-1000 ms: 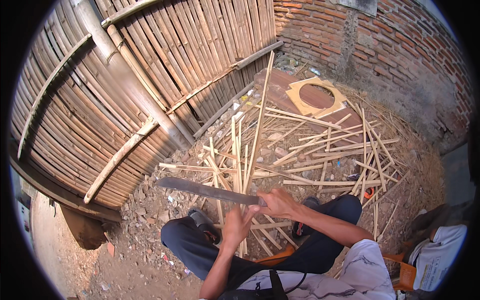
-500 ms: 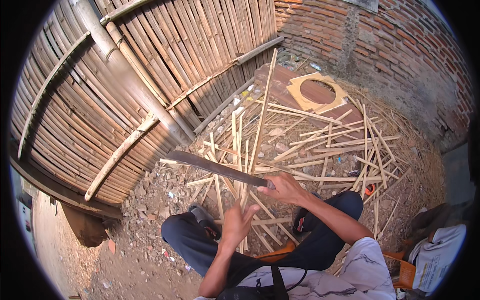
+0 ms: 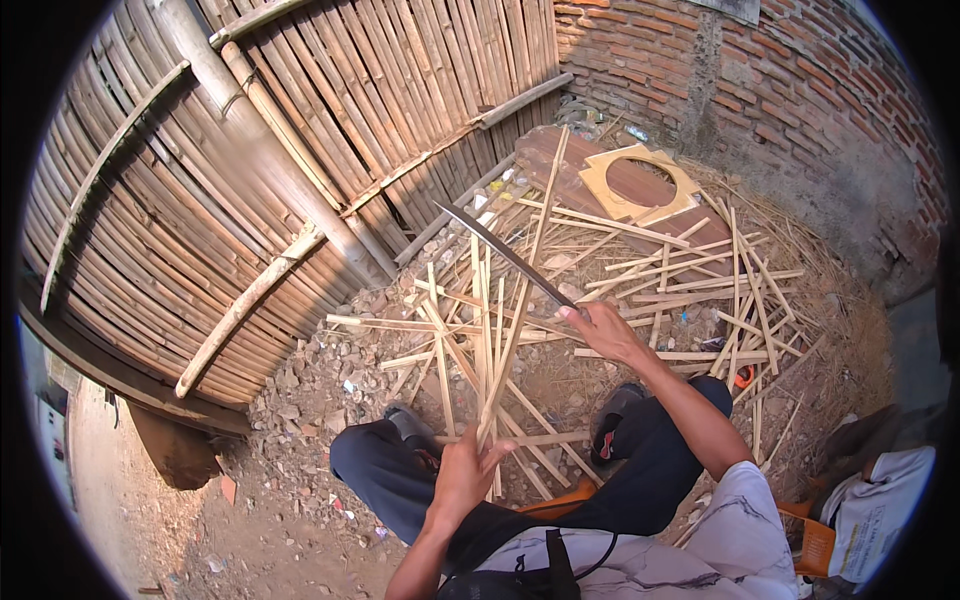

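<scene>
My left hand [image 3: 465, 474], low between my knees, is closed round the near end of a long bamboo strip [image 3: 546, 215], its thumb lying along it. The strip slants up and away to the right over the pile. My right hand [image 3: 603, 331] grips the handle of a machete [image 3: 507, 253]. The long dark blade points up to the left and crosses the held strip in the view; whether they touch I cannot tell. Several loose bamboo strips [image 3: 484, 310] lie crossed on the ground just beyond my left hand.
More cut strips [image 3: 690, 275] spread over the stony ground to the right. Behind them a square board with a round hole [image 3: 598, 187] rests on a brown panel. A bamboo fence [image 3: 400, 90] stands at left, a brick wall [image 3: 800, 90] at right. An orange chair [image 3: 818, 548] is beside me.
My right hand has moved forward and right, and the machete has swung from nearly level to pointing further up and away. The held strip's far end sits slightly lower and further right.
</scene>
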`<state>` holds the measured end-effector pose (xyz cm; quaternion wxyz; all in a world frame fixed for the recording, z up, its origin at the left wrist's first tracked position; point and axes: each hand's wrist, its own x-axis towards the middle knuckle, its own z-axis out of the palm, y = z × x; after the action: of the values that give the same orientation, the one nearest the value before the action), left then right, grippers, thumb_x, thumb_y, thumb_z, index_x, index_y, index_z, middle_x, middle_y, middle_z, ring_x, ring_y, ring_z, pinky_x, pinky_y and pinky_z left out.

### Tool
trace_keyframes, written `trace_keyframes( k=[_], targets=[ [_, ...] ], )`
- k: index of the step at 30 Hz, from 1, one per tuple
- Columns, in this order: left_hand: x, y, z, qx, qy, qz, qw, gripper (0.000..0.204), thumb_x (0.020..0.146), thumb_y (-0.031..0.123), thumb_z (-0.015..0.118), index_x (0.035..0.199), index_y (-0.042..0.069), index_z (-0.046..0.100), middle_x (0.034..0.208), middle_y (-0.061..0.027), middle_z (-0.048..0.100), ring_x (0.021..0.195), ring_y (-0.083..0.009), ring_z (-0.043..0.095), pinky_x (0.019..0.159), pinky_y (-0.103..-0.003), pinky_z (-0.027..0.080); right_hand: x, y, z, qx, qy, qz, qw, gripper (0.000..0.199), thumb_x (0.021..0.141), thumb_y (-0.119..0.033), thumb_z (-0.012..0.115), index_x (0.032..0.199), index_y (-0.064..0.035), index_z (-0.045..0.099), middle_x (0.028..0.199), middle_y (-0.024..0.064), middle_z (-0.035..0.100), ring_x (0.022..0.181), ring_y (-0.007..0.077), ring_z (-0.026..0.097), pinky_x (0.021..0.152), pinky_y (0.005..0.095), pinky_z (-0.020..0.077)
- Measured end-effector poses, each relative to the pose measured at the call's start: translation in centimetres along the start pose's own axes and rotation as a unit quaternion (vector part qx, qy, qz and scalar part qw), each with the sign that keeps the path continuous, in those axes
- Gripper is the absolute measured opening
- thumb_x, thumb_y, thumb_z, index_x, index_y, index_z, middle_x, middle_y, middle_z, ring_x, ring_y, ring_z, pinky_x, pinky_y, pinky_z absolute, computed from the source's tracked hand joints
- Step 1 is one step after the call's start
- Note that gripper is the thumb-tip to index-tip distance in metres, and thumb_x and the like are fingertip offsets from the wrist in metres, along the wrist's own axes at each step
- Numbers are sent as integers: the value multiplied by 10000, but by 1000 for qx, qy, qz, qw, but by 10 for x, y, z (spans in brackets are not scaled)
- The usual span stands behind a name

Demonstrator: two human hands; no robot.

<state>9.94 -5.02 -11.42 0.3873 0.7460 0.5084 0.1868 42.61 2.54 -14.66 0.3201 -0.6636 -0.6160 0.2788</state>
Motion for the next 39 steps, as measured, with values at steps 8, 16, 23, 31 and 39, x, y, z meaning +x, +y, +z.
trace_keyframes(
  k=[8,16,23,31,39],
  targets=[
    [9,13,-3,-30,-2,-17,999,403,1080,362,526,1071,-40,556,681,-259,610,696,-477,658,615,-502,477,-23,-15,30,66,11,-44,997,702,998,-577,555,1061,104,715,672,204,610,669,293,617,659,448,487],
    [37,-5,14,-57,30,49,997,459,1033,397,615,1102,-37,481,835,-286,659,823,-490,675,696,-519,496,-39,-33,46,-20,-61,-124,990,626,961,-579,611,997,38,714,539,175,560,492,329,596,522,439,461],
    [53,-1,32,-80,64,66,993,559,963,368,740,1249,-68,539,894,-197,667,851,-221,716,730,-401,545,-50,-28,72,-42,-45,-209,976,525,947,-528,662,863,-10,635,511,171,522,467,366,597,480,448,445],
    [58,5,29,-97,38,29,994,446,934,363,764,1060,-53,662,884,-246,691,776,-372,683,704,-438,516,-53,-30,80,-16,-79,-193,978,474,926,-486,667,1022,-23,693,591,199,595,556,398,649,542,483,504],
    [62,3,32,-65,30,47,996,480,976,362,718,1145,-76,618,830,-246,682,735,-329,680,691,-425,516,-53,-36,78,-13,-82,-168,982,467,908,-482,679,1044,-37,712,610,222,599,577,428,642,559,496,505]
  ],
)
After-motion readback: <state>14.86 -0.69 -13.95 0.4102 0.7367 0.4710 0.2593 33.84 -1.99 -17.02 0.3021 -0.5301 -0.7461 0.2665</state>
